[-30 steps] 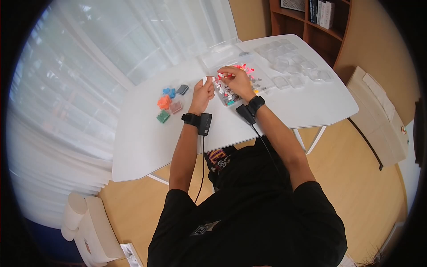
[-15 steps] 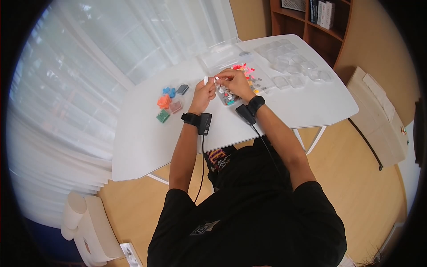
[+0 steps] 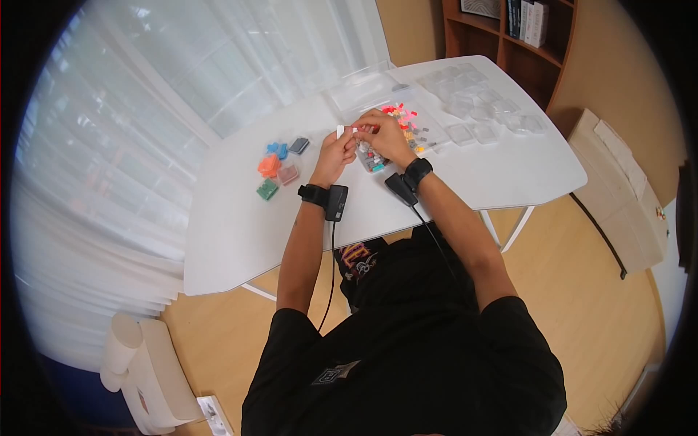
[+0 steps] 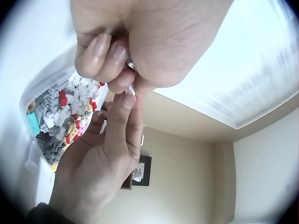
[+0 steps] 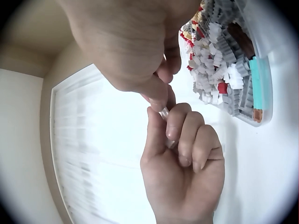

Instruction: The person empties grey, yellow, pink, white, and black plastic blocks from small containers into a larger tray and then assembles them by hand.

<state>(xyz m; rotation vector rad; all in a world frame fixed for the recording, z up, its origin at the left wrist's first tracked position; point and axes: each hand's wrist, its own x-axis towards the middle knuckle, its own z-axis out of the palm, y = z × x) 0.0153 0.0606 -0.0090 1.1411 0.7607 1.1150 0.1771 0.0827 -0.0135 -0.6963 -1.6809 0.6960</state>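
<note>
My left hand (image 3: 334, 158) holds a white toy-brick piece (image 3: 340, 131), which sticks up past its curled fingers. The fingertips of my right hand (image 3: 387, 138) pinch a small white brick (image 5: 164, 113) against the left thumb and forefinger. Both hands meet just left of a clear plastic box (image 5: 268, 88) of loose bricks. In the right wrist view the left palm faces up with its fingers folded in, partly covering the white pieces. White, grey and red bricks (image 4: 60, 107) fill the box, with a teal one (image 4: 32, 123) at its end.
To the left stand small sets of blue (image 3: 276, 150), orange (image 3: 268, 166), dark grey (image 3: 299, 145), dull red (image 3: 288, 174) and green (image 3: 267, 190) blocks. Several clear empty cases (image 3: 465, 91) spread over the table's far right. A white curtain (image 3: 145, 87) hangs behind.
My right hand has shifted slightly down toward the left fingertips, and the left hand has edged right. The small white brick now sits where the fingertips of both meet.
</note>
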